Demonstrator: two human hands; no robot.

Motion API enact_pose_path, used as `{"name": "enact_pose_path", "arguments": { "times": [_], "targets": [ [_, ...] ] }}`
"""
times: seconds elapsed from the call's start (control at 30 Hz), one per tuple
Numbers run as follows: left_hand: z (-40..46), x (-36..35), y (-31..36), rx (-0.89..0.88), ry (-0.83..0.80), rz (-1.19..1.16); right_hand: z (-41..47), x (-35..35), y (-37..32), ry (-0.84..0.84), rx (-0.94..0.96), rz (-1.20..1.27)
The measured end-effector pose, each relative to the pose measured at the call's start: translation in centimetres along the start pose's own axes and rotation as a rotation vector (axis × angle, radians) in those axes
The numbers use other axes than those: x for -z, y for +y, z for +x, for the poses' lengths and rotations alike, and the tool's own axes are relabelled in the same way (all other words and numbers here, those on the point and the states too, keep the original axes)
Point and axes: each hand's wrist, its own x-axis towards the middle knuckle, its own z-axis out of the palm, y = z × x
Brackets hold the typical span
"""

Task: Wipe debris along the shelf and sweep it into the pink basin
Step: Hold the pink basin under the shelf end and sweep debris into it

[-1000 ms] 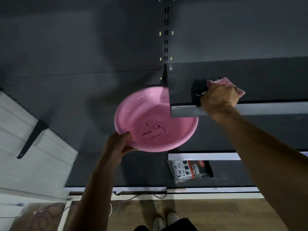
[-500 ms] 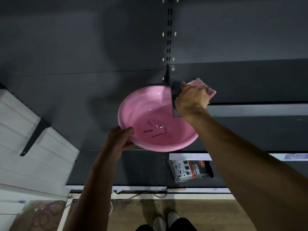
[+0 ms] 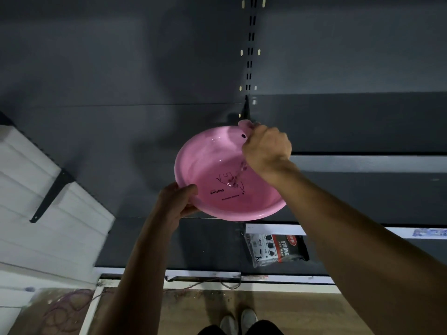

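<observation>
left hand [image 3: 177, 201] grips pink basin [image 3: 212, 163]; right hand [image 3: 266, 147] fisted around pink cloth [image 3: 245, 125]

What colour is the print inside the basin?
Black line drawing and lettering on the pink basin, clearest in the head view.

The left hand [image 3: 177, 201] reaches up from below with its forearm bare, thumb hooked over the near rim of what it grips and the other fingers curled underneath. The right hand [image 3: 266, 147] is balled into a tight fist, knuckles up, wrist bent downward, squeezing a small wad that pokes out just past its far side. Its bare forearm runs back toward the lower right, crossing above the left hand's grip.
</observation>
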Motion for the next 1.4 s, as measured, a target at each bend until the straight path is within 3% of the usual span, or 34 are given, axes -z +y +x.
{"name": "enact_pose_path", "arguments": {
  "times": [0.27,0.43,0.77,1.17,1.4],
  "targets": [
    [0.2,-0.6,0.1,0.008,-0.014,0.02,0.2,0.4,0.7,-0.013,0.036,0.199],
    [0.0,-1.1,0.4,0.007,-0.014,0.015,0.4,0.9,1.0,-0.135,0.063,0.418],
    [-0.6,-1.2,0.7,-0.012,-0.021,0.032,2.3,2.9,3.6,-0.139,-0.15,0.946],
    [0.1,-2.3,0.5,-0.004,-0.019,0.017,4.6,5.4,8.3,0.175,-0.424,0.667],
    [0.3,-3.3,0.2,0.005,-0.033,0.046,3.3,0.3,5.8,-0.082,-0.377,0.367]
  ]
}}
